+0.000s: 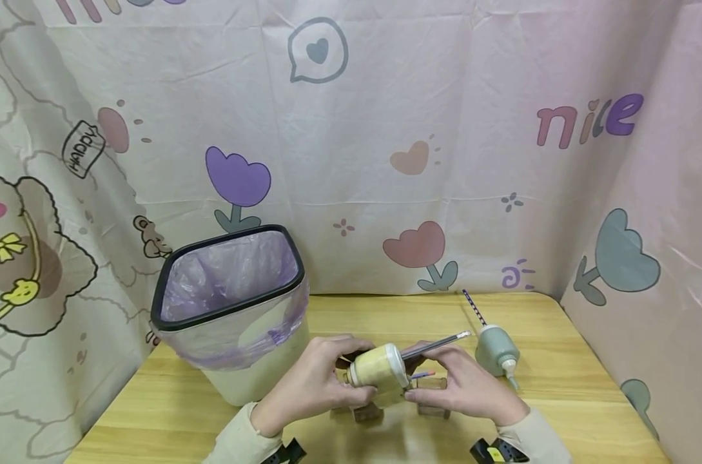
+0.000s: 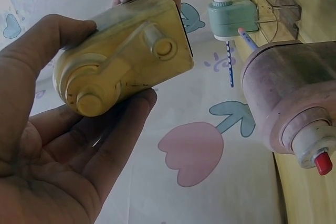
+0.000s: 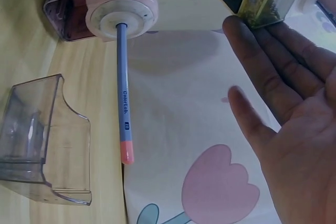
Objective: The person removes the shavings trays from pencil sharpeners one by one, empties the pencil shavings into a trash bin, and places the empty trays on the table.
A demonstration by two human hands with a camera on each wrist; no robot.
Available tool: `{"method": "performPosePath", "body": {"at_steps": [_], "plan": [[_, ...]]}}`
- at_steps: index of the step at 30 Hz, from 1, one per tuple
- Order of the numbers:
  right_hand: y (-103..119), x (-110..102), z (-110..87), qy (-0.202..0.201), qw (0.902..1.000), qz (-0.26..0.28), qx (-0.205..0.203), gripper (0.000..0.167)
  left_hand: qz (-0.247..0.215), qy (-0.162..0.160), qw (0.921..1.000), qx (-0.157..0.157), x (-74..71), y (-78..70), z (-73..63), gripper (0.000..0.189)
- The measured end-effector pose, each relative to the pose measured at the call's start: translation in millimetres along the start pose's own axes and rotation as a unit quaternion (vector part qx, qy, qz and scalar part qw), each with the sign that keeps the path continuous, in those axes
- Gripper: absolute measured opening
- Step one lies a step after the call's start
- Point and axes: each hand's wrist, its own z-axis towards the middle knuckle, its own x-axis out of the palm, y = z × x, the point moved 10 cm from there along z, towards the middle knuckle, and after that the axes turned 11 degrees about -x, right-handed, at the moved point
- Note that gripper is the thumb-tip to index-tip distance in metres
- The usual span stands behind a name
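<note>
My left hand [image 1: 310,386] grips a yellow crank pencil sharpener [image 1: 376,367] by its back end, thumb on one side and fingers on the other. A dark pencil [image 1: 434,345] with a pale end sticks out of its front. At that front end my right hand [image 1: 458,386] pinches the sharpener near its clear drawer [image 3: 262,3], where shavings show. In the left wrist view, the yellow crank handle [image 2: 126,66] faces the camera. Close below the hands stands a pink pencil sharpener [image 2: 294,93] with a blue pencil [image 3: 124,93] in its front.
A detached clear drawer [image 3: 52,150] lies on the wooden table [image 1: 554,412] near the pink sharpener. Farther right sits a green pencil sharpener [image 1: 494,348] holding a dotted pencil [image 1: 474,307]. A purple-bagged trash bin [image 1: 234,316] stands at left, before a printed curtain [image 1: 339,129].
</note>
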Motion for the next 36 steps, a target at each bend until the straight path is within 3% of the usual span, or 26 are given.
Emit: {"method": "performPosePath", "body": {"at_steps": [16,36], "plan": [[-1.4,0.4,1.2,0.006,1.0,-0.001,0.007,0.045,0.014,-0.003,0.9999,0.002,-1.4,-1.4,-0.4,0.041],[2.3,0.6,3.8,-0.01,0.9998,-0.009,-0.016,0.046,0.029,-0.021,0.9991,0.024,-4.7,-3.2,-2.2,0.042]]}}
